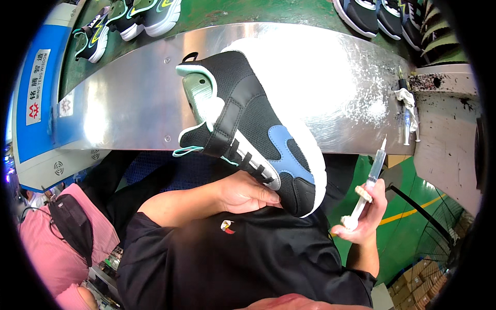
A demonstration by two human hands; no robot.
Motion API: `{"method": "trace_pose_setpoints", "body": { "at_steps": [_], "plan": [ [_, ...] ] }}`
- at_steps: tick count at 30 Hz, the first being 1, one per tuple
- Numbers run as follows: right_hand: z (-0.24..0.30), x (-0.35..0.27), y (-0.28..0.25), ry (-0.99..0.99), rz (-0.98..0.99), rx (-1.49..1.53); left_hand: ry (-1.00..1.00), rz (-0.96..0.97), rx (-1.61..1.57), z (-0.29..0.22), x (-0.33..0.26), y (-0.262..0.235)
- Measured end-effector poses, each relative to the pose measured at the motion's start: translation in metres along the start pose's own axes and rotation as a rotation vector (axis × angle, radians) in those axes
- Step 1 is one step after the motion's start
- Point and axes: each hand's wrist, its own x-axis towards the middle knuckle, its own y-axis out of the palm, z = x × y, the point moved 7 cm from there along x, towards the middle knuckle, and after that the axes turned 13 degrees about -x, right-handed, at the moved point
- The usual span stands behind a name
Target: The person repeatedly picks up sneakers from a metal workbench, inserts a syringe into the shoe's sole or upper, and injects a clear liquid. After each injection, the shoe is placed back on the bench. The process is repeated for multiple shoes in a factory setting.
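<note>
A black sneaker [240, 116] with a blue side patch, a white sole, mint lining and a strap is tilted across the front edge of the metal table. Its toe points toward me. Inside its collar shows a green shoe last [195, 89]. My left hand [243, 194] is closed on the shoe near the toe and laces; some fingers are hidden behind it. To the right of the shoe, my right hand [369, 214] holds a clear syringe [375, 168], needle upward. The syringe has whitish wrapping around its flange and plunger end. Its tip is apart from the shoe.
The shiny metal table [134, 93] bears white residue [369, 98]. More syringes [408, 121] hang at its right end beside a stained machine housing [442, 88]. Several shoes stand on a green surface [206, 15] beyond. A person in pink [67, 232] is at left.
</note>
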Motion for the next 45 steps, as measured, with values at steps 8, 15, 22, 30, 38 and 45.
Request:
{"method": "trace_pose_setpoints", "body": {
  "at_steps": [8,15,22,30,38,45],
  "plan": [
    [-0.011,0.016,0.012,-0.001,0.027,0.041,-0.009,-0.036,-0.038,0.001,-0.004,-0.011],
    [-0.043,-0.002,0.011,0.337,0.001,0.18,-0.045,0.006,-0.116,-0.001,-0.005,0.002],
    [-0.06,0.015,-0.009,0.603,-0.09,0.206,-0.116,0.052,-0.014,0.007,-0.001,-0.014],
    [-0.003,0.043,-0.004,0.303,0.0,0.885,-0.232,0.005,0.061,0.007,0.002,-0.009],
    [0.049,0.111,0.029,0.234,0.126,1.142,-0.207,0.032,0.085,-0.012,-0.004,-0.006],
    [0.053,0.13,0.044,0.185,0.218,1.027,-0.195,0.047,0.092,-0.021,-0.005,-0.005]
  ]
}}
